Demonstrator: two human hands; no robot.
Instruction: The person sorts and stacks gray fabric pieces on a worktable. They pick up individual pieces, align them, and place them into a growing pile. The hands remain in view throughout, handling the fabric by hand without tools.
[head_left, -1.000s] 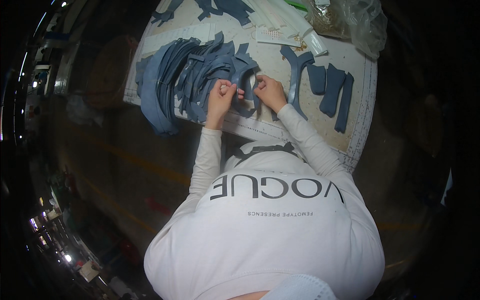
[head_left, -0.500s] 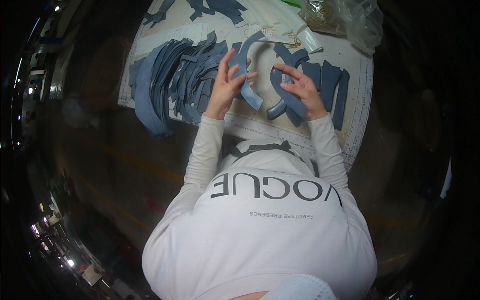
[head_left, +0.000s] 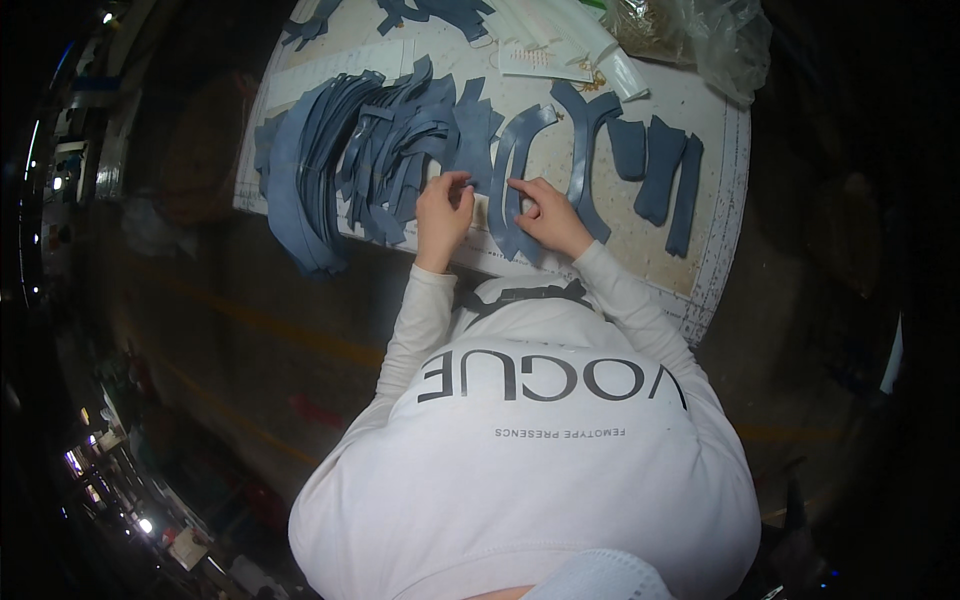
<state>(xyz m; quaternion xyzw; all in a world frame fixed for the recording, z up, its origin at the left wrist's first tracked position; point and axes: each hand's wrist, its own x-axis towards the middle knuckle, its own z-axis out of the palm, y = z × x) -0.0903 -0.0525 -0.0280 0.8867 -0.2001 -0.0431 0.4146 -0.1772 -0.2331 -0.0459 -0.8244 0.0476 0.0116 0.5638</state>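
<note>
Two curved blue fabric pieces [head_left: 505, 160] lie side by side, partly overlapping, near the front edge of the table. My right hand [head_left: 552, 218] is on them from the right, its index finger and thumb closed at the edge of the right-hand piece. Left of these pieces, my left hand [head_left: 443, 218] hovers with half-bent fingers; a gap shows between thumb and index finger, with nothing visible in it. Another curved blue piece [head_left: 582, 150] lies just beyond my right hand. Beside my left hand is a heap of blue fabric strips [head_left: 395, 150].
A thick stack of long curved blue pieces [head_left: 305, 180] hangs over the table's front-left edge. Several short blue pieces [head_left: 665, 165] lie at the right. White strips [head_left: 560, 30], a printed card [head_left: 540, 62] and a clear plastic bag [head_left: 725, 50] are at the back.
The two curved pieces, held up one in each hand before, are now together on the table. My left hand has let go and lowered; my right hand has moved left and nearer to me.
</note>
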